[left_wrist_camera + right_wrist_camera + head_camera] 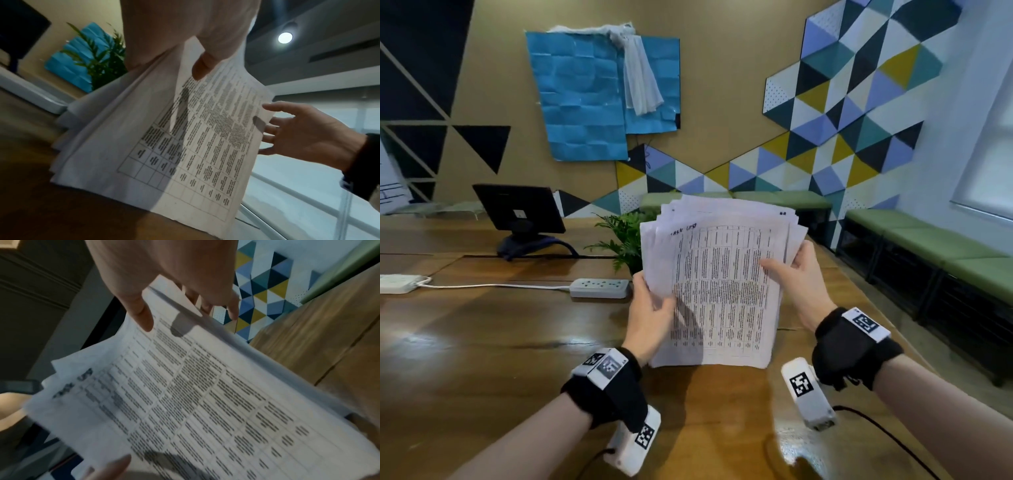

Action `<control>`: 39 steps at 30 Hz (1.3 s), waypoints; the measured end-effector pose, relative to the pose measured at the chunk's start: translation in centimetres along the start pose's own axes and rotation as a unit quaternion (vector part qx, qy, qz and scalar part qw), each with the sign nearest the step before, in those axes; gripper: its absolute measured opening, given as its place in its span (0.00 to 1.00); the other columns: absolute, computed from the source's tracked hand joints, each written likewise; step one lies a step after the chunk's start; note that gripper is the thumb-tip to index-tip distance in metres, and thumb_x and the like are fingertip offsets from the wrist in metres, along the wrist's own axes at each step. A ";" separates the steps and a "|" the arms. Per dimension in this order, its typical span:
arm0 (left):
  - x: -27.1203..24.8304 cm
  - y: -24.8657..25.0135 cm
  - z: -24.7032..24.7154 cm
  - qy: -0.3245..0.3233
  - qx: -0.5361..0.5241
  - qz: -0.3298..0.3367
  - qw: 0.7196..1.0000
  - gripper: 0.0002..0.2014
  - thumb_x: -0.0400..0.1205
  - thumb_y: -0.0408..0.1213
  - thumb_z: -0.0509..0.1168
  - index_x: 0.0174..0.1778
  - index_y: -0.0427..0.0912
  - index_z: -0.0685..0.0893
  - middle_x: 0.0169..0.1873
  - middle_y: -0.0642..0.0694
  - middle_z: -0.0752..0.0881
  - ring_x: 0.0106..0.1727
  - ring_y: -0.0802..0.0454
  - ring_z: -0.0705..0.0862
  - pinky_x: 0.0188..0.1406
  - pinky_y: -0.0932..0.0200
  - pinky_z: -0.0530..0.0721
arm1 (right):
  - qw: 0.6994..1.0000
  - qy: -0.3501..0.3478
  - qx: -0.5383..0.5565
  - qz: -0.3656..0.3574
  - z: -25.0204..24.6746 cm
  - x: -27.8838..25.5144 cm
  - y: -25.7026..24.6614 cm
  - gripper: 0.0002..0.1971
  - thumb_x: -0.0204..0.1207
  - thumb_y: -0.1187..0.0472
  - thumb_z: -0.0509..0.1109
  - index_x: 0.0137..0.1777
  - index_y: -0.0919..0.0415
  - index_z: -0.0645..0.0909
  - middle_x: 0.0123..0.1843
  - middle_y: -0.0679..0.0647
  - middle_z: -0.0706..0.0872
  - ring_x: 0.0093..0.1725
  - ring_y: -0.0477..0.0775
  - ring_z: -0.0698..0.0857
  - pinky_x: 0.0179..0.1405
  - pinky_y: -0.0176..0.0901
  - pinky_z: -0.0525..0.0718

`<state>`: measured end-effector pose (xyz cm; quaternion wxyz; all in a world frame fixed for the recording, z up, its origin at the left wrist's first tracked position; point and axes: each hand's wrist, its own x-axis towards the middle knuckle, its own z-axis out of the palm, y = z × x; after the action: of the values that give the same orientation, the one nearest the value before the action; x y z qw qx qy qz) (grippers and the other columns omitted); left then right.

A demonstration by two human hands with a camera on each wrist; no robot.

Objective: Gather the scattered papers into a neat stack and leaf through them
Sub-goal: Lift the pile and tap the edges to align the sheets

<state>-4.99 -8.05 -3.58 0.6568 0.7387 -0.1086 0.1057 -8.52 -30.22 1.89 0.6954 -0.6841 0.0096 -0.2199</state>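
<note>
A stack of white papers (722,284) printed with tables stands upright on its bottom edge on the wooden table (482,342), its upper corners fanned out unevenly. My left hand (650,308) grips the stack's left edge, thumb on the front sheet, fingers behind. My right hand (794,274) holds the right edge, thumb lying on the front page, fingers behind the sheets. In the left wrist view the papers (185,146) rest on the table, with my left thumb (202,66) on top and the right hand (304,134) at the far edge. The right wrist view shows the blurred front page (195,402) under my right thumb (141,313).
A small potted plant (623,243) stands just behind the papers. A grey power strip (599,287) with a white cable lies to the left, a black monitor (520,212) further back. Green benches (928,246) run along the right wall beyond the table edge.
</note>
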 end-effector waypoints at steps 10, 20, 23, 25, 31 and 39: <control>1.0 2.1 -1.0 -0.024 0.078 0.022 0.996 0.18 0.82 0.27 0.61 0.69 0.43 0.76 0.53 0.50 0.84 0.61 0.45 0.84 0.61 0.43 0.85 | 0.873 0.047 -0.445 -0.196 -0.9 1.8 -6.3 0.48 0.65 0.51 0.77 0.82 0.50 0.53 0.77 0.56 0.66 0.78 0.59 0.63 0.79 0.62 0.53; 3.9 9.9 -1.6 -0.061 0.440 0.238 0.863 0.06 0.79 0.40 0.64 0.51 0.46 0.79 0.47 0.47 0.89 0.47 0.43 0.87 0.47 0.47 0.87 | 0.976 -0.098 -0.195 -0.015 -3.3 1.0 -6.7 0.12 0.72 0.74 0.71 0.53 0.64 0.86 0.46 0.56 0.92 0.45 0.53 0.90 0.53 0.48 0.87; 5.6 9.9 -3.8 -0.017 0.408 0.145 0.901 0.14 0.76 0.48 0.70 0.47 0.42 0.80 0.46 0.48 0.86 0.47 0.47 0.84 0.47 0.52 0.84 | 0.991 -0.070 -0.071 0.087 -5.5 0.5 -3.9 0.10 0.75 0.73 0.69 0.53 0.63 0.86 0.48 0.55 0.94 0.47 0.53 0.92 0.54 0.53 0.88; 6.1 9.1 -4.7 -0.039 0.189 0.021 0.981 0.21 0.73 0.43 0.76 0.57 0.37 0.81 0.53 0.43 0.87 0.53 0.44 0.85 0.53 0.49 0.83 | 0.989 -0.066 -0.030 0.132 -6.7 0.3 -2.0 0.14 0.75 0.71 0.68 0.60 0.65 0.84 0.59 0.61 0.90 0.57 0.59 0.89 0.63 0.60 0.82; 2.9 5.5 -2.8 -0.106 -0.003 -0.084 0.991 0.19 0.81 0.27 0.65 0.69 0.35 0.79 0.63 0.41 0.85 0.63 0.43 0.84 0.61 0.51 0.82 | 0.987 -0.025 0.065 0.142 -6.6 -1.2 1.7 0.18 0.71 0.70 0.72 0.61 0.63 0.84 0.60 0.59 0.90 0.60 0.61 0.88 0.63 0.60 0.82; -1.2 1.5 -1.2 -0.015 -0.026 -0.013 0.999 0.22 0.79 0.25 0.67 0.64 0.51 0.72 0.49 0.58 0.84 0.55 0.53 0.86 0.60 0.45 0.85 | 0.994 -0.013 -0.041 0.096 -5.5 -3.6 3.9 0.13 0.72 0.70 0.74 0.55 0.57 0.85 0.53 0.51 0.91 0.45 0.44 0.92 0.47 0.42 0.89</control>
<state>-6.60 -6.98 -2.41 0.6753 0.7243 -0.1115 0.0837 -12.40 -34.41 -3.20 0.6849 -0.7105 0.0757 -0.1426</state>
